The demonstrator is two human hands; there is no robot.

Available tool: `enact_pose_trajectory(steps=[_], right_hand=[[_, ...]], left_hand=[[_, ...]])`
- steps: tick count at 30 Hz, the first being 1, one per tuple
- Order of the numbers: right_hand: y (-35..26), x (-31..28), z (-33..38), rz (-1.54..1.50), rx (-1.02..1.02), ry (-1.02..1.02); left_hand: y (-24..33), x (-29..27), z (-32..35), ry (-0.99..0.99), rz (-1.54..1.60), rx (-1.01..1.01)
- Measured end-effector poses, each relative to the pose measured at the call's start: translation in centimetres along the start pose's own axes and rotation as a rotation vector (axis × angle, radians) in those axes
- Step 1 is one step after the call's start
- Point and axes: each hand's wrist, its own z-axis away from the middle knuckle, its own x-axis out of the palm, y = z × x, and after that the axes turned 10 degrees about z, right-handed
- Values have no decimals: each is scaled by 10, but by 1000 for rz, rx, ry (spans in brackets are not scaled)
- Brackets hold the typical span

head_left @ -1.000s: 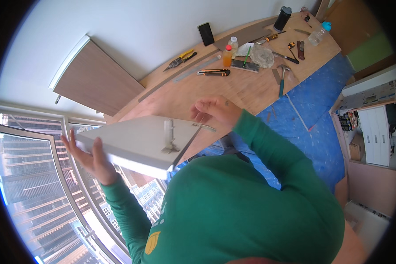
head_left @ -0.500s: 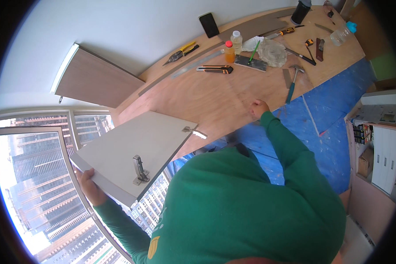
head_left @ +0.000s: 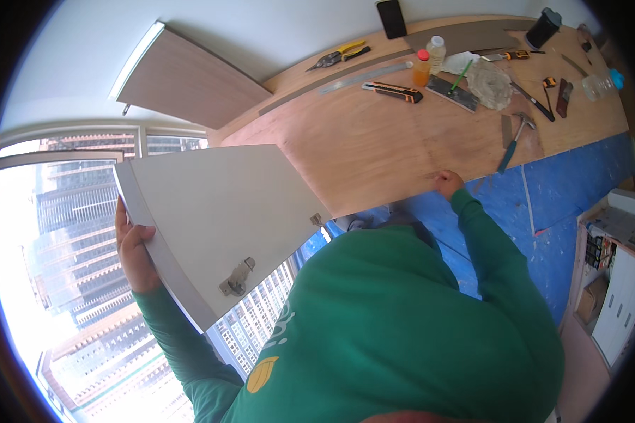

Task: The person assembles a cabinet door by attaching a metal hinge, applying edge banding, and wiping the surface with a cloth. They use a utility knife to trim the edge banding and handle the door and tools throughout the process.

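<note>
A white cabinet door (head_left: 204, 211) is tilted at the left, its inner face up. My left hand (head_left: 135, 248) grips its outer edge, thumb on the face and fingers behind. One metal hinge (head_left: 238, 277) sits near the door's lower edge, and a second hinge (head_left: 317, 220) is by the corner nearest my body. The door's far part overlaps the left end of the plywood worktop (head_left: 360, 151). At the worktop's front edge, my right hand (head_left: 448, 183) is closed with curled fingers; whether anything is inside them is hidden.
Toward the back lie a utility knife (head_left: 393, 92), snips (head_left: 337, 55) and a steel ruler (head_left: 365, 77). Two bottles (head_left: 421, 68) stand beside a dark block (head_left: 451, 92). A hammer (head_left: 516, 141) lies at the right. Another panel (head_left: 190, 83) leans on the wall; blue sheeting (head_left: 564, 173) covers the floor.
The door has turned and its far edge has risen, with my left hand moving up along with it. The view has shifted, so the worktop and tools appear farther right. My right hand stays closed.
</note>
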Motion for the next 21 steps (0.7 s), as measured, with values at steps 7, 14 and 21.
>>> enact_pose_trajectory(steps=[7, 14, 21], right_hand=[[-3, -2, 5, 118, 12, -34], [-73, 1, -8, 179, -126, 8], [-159, 74, -33, -158, -342, -206]], left_hand=[[2, 11, 11, -87, -7, -46], [4, 15, 17, -169, -50, -115], [-2, 25, 1, -291, -101, -120]])
